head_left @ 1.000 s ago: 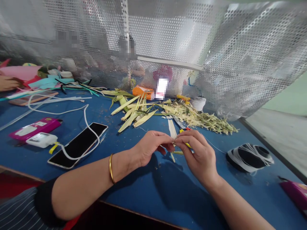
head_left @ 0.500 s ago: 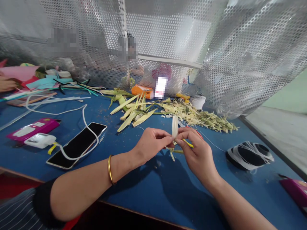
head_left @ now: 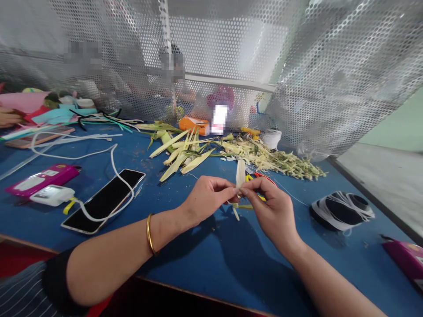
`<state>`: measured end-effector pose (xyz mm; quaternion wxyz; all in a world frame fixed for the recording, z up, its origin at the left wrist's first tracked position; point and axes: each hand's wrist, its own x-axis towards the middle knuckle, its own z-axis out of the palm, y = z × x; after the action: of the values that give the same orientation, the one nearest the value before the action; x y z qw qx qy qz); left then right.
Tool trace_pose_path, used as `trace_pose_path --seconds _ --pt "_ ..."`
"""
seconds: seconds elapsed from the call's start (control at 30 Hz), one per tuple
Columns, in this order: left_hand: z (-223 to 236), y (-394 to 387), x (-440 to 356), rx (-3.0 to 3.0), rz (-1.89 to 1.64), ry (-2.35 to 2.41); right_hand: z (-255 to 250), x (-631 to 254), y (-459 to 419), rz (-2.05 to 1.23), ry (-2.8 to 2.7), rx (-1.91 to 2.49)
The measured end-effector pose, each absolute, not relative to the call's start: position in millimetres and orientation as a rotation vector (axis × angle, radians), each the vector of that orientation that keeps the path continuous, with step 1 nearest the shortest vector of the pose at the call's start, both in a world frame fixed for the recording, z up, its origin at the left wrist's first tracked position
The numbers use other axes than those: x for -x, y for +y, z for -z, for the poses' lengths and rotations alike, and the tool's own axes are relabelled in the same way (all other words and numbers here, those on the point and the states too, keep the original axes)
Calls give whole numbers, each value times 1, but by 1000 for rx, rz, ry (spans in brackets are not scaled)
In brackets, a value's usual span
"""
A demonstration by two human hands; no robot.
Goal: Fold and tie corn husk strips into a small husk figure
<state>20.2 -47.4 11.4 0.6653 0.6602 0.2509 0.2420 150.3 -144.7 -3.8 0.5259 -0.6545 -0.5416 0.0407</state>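
A pale strip of corn husk [head_left: 241, 171] stands upright between my two hands, over the blue table [head_left: 198, 273]. My left hand [head_left: 211, 198] pinches its lower end between thumb and fingertips. From the other side my right hand [head_left: 272, 207] grips the same end, its fingertips almost touching the left ones. Below the fingers hangs a knotted yellowish bit of husk [head_left: 235, 212]. Scissors with red and yellow handles [head_left: 264, 177] lie behind my right hand, partly hidden by it. A white thread runs from near them to a dark spool [head_left: 342, 211] at the right.
Loose husks [head_left: 185, 154] and a heap of shredded husk [head_left: 274, 156] lie at the back, before a perforated metal screen [head_left: 224, 48]. A phone [head_left: 102, 200] under a white cable and a purple pack [head_left: 42, 179] are on the left. Another person's hand [head_left: 9, 118] shows at far left.
My right fingers have shifted slightly on the husk strip, and more of the scissors' handles shows behind them. The whole view has moved a little; the left hand keeps its pinch.
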Motion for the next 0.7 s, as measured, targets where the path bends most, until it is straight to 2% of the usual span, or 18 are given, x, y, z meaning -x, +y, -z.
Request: trace_pose_path --seconds 0.7 --pt "-6 -41 -20 -1047 -345 594 7 -160 -145 443 -1777 1441"
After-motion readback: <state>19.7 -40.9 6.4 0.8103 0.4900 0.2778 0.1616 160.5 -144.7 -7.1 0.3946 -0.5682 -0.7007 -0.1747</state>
